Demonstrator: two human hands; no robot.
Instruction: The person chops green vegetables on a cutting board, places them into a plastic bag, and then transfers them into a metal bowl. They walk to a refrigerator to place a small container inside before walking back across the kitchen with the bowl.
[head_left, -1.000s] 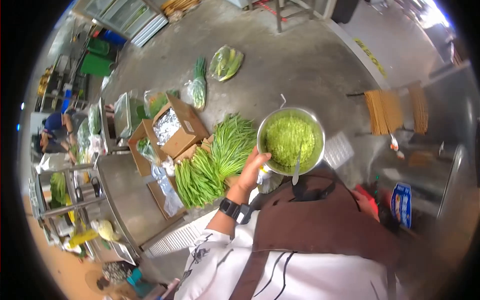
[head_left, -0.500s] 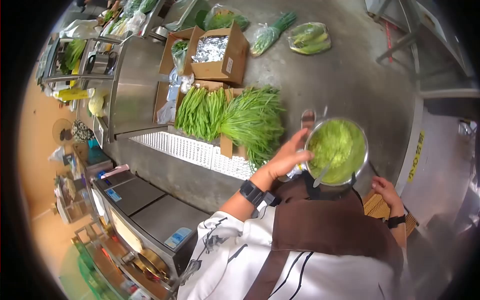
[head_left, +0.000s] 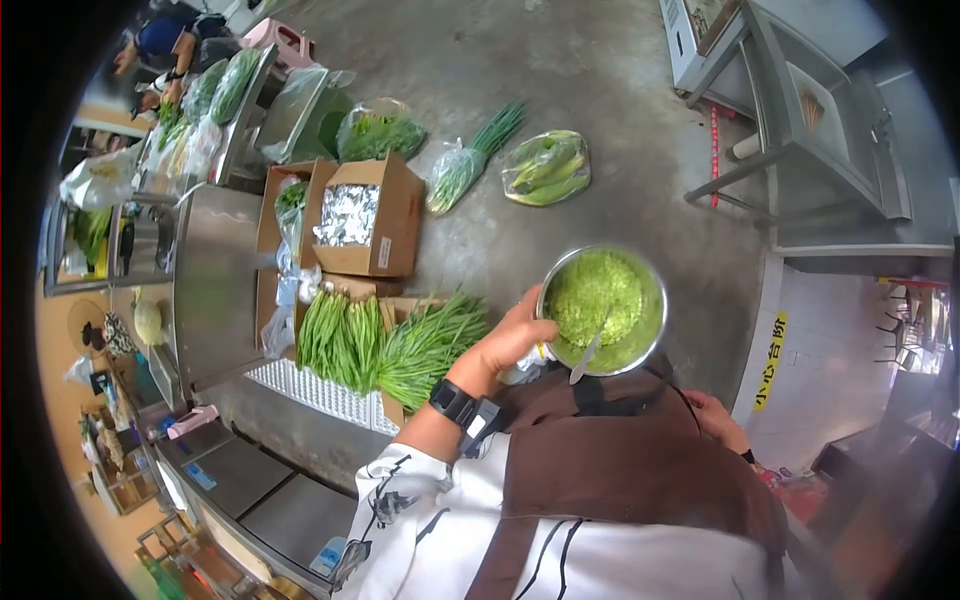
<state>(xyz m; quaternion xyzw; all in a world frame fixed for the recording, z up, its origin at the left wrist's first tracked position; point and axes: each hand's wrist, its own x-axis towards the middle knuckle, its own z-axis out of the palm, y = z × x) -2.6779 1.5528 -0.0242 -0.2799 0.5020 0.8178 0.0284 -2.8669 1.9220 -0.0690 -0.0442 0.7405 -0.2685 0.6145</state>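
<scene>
My left hand (head_left: 520,333) is closed on the left side of a round metal bowl (head_left: 657,318), its thumb lying near the rim. Finely chopped green vegetable (head_left: 592,290) fills much of the bowl. A metal spoon (head_left: 590,350) leans in it, handle over the near rim. Beneath that hand, something white and yellow is mostly hidden. My right hand (head_left: 716,418) hangs low beside the brown apron (head_left: 620,460), close to a thin black cord (head_left: 688,400). Its fingers are loosely bent and partly hidden, with nothing visible in them.
Long green vegetables (head_left: 345,340) lie to the left by a cardboard box (head_left: 395,215). Bagged greens (head_left: 547,167) rest on the floor ahead. A metal stand (head_left: 740,175) is at the right, near a step edge with yellow tape (head_left: 770,362). Another person (head_left: 165,45) works far left.
The view has turned and shifted, so the boxes and greens sit farther left. The bowl stays in my left hand; my right hand remains low at my side.
</scene>
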